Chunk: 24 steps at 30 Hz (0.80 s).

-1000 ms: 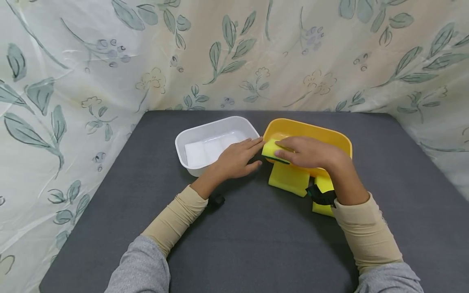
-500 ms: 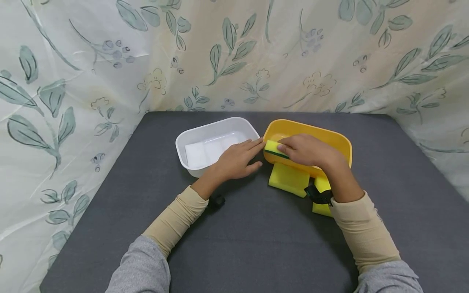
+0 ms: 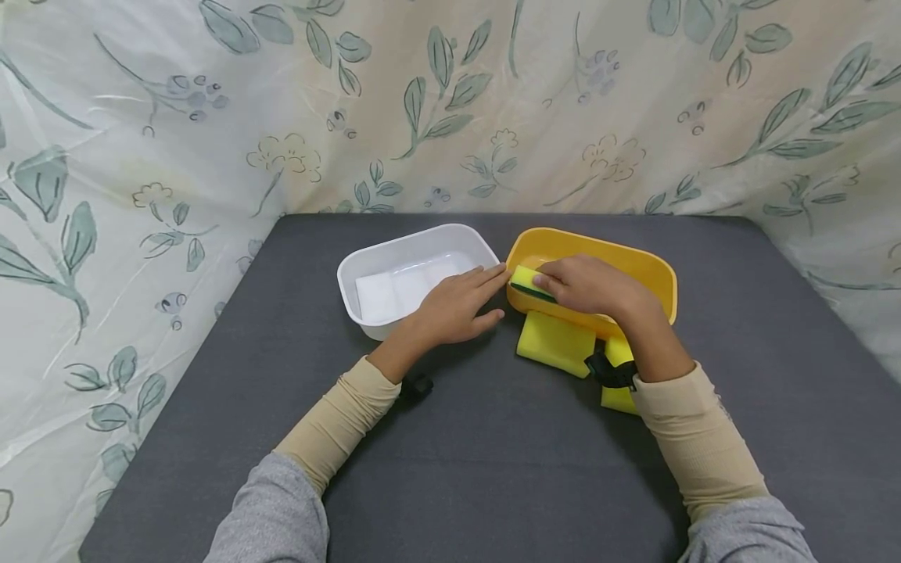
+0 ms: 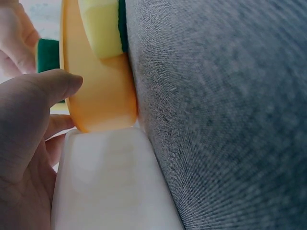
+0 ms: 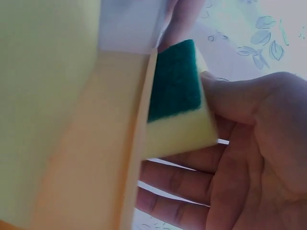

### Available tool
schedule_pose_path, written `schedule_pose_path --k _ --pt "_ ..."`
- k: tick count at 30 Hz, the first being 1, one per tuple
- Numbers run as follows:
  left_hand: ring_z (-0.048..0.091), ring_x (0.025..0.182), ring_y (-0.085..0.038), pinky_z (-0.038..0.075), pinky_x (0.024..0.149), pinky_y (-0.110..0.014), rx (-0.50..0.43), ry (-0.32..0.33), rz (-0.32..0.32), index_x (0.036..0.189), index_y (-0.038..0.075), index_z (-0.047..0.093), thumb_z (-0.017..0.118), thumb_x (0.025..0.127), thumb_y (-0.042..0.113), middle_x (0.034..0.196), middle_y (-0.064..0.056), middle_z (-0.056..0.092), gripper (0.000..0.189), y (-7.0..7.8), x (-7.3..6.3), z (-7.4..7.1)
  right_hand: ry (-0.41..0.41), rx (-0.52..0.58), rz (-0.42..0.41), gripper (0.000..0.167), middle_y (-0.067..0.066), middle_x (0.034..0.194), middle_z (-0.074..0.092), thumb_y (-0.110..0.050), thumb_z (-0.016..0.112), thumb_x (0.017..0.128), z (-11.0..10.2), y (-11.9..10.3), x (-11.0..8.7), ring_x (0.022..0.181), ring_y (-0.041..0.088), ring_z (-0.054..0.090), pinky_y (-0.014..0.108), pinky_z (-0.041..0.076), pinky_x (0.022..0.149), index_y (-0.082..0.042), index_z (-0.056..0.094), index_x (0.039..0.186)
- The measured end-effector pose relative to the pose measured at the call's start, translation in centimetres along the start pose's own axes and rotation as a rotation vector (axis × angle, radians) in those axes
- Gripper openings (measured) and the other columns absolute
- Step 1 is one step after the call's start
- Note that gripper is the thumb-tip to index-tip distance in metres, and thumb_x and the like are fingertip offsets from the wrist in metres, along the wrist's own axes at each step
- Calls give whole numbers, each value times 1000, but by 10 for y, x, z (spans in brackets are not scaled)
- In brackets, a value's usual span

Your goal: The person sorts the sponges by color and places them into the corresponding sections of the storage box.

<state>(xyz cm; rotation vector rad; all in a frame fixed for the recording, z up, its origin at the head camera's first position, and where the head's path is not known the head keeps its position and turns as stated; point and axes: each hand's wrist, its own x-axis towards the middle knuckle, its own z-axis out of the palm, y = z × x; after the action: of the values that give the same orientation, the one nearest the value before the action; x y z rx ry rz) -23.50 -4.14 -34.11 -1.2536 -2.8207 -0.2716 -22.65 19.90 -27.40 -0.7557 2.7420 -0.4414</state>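
In the head view my right hand [image 3: 591,285] pinches a yellow sponge with a green scouring side [image 3: 529,281] at the left end of the yellow tub [image 3: 665,274]. The right wrist view shows the sponge [image 5: 175,86] between thumb and fingers, partly hidden by the tub's rim. My left hand [image 3: 450,309] reaches across the near right corner of the white tub [image 3: 343,285], fingers extended, fingertips at the yellow tub's left end. Its thumb [image 4: 67,86] overlaps the yellow tub's end in the left wrist view.
One yellow sponge [image 3: 556,344] leans against the front of the yellow tub. Another [image 3: 619,400] lies nearer, partly hidden by the right wrist's black strap [image 3: 611,371]. White pieces [image 3: 376,297] lie in the white tub. A floral curtain [image 3: 450,102] hangs behind the dark table [image 3: 450,469].
My right hand has moved the sponge slightly back and lower, from above the yellow tub's front rim to inside its left end. My left hand has stayed in place.
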Motion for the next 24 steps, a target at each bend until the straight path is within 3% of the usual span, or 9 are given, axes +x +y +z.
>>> schedule_pose_path --k 11,17,21,24 --pt "33 145 -26 29 116 -40 -1 9 9 159 9 28 54 104 38 163 -6 28 67 1 1 0 -1 16 6 30 4 70 44 -28 46 109 5 11 7 66 21 50 40 41 72 -5 65 107" --pt "34 145 -26 28 116 -39 -3 7 13 159 9 28 54 104 38 162 -7 29 67 1 1 -1 2 18 18 32 4 76 53 -29 47 108 6 14 9 76 23 55 42 44 78 -3 66 115" --pt "33 145 -26 28 116 -40 -5 -1 7 159 9 28 54 104 38 162 -6 29 67 1 1 -1 5 14 42 36 7 92 64 -31 49 107 8 16 10 87 26 60 46 47 84 -1 64 122" --pt "33 145 -24 29 116 -39 3 -3 4 159 10 28 54 104 39 163 -5 28 68 1 1 -1 14 10 49 43 15 113 67 -32 50 107 9 17 12 101 32 63 52 47 93 1 61 131"
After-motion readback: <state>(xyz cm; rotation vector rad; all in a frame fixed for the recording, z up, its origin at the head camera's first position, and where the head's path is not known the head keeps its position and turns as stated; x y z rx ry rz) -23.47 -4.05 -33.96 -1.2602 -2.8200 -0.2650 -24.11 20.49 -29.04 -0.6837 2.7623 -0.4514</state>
